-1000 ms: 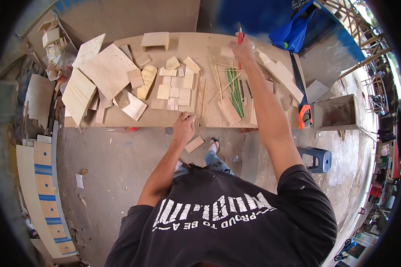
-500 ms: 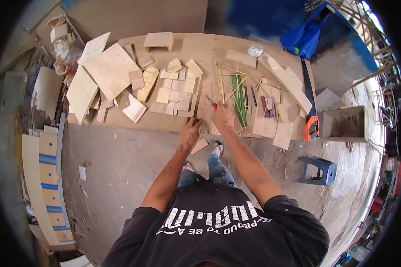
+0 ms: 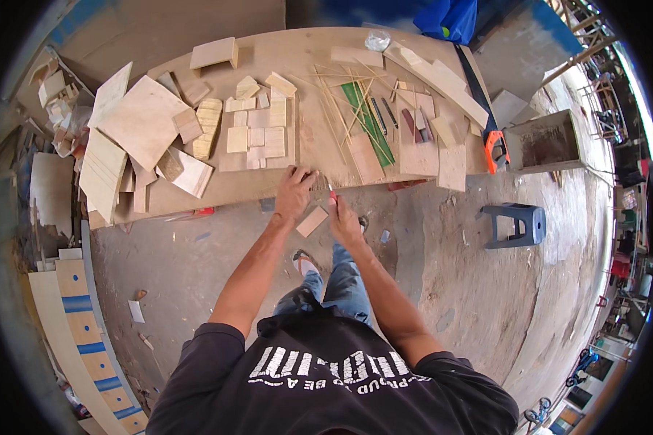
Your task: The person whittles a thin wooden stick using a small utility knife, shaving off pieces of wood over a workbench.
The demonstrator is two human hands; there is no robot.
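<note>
My right hand is closed round a red-handled knife just off the front edge of the wooden workbench, its blade pointing up toward the bench. On that same edge my left hand rests with fingers bent together; whatever they pinch is too small to make out. Just beyond lies a board bearing small pale wood blocks fitted side by side. To the right are thin wooden sticks, some crossing a green strip, with two dark pens alongside.
Loose plywood sheets crowd the bench's left end. An orange-handled saw lies at its right end beside a wooden box. A blue-grey stool stands on the floor. A wood offcut lies below my hands.
My right hand has drawn the knife back from above the bench to its front edge. My left hand stays at the edge. The whole view has shifted, and several sticks lie differently.
</note>
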